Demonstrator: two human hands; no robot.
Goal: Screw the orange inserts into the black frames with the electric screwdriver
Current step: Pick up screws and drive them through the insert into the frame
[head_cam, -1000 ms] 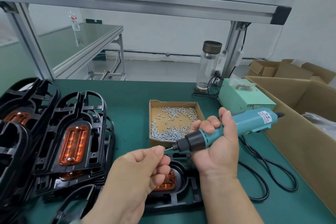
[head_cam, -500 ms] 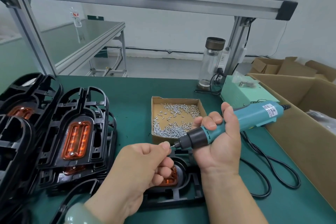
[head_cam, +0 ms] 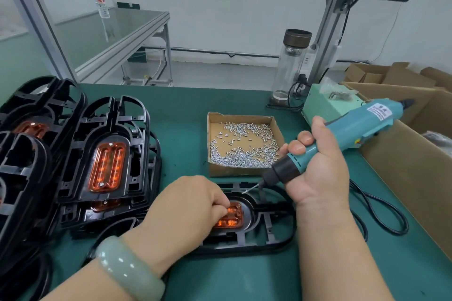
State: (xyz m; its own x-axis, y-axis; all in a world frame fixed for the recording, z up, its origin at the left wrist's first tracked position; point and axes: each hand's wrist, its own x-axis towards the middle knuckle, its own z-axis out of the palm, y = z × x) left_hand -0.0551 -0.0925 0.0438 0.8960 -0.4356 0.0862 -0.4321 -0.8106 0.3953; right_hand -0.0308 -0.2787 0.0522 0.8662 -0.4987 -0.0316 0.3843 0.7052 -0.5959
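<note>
**Left.** On the tabletop (head_cam: 186,115), stacked frames (head_cam: 80,144) lean one on another. The front one shows its orange piece seated. They stand apart from the work in hand.

**Centre.** The left hand (head_cam: 193,208), with a pale green bangle (head_cam: 129,269) at the wrist, lies knuckles up with its fingers curled. The fingertips bear on the left part of the orange insert (head_cam: 231,216). Whether the palm conceals anything cannot be told. The insert sits in the oval well of the black frame (head_cam: 269,237). That frame lies flat on the tabletop, just in front of the cardboard tray (head_cam: 244,171) of loose screws.

**Right of centre.** The right hand (head_cam: 320,173) is closed round the barrel of the electric screwdriver (head_cam: 347,132). The tool is tilted, with its bit pointing down and to the left. What appears to be a screw (head_cam: 248,190) sits on the tip, just above the far rim of the well and not yet touching it. The cable (head_cam: 381,215) loops slack towards the carton (head_cam: 403,159).

**Assessment.** The step in hand appears to be presenting the screw to its hole.
- Bring the tool upright over the hole before triggering, since a slanted entry risks cross-threading.
- Keep the insert pinned flat so the holes line up.
- Keep the left fingertips clear of the bit.
- Press straight down and release once the head seats, as over-driving could crack the plastic.
</note>
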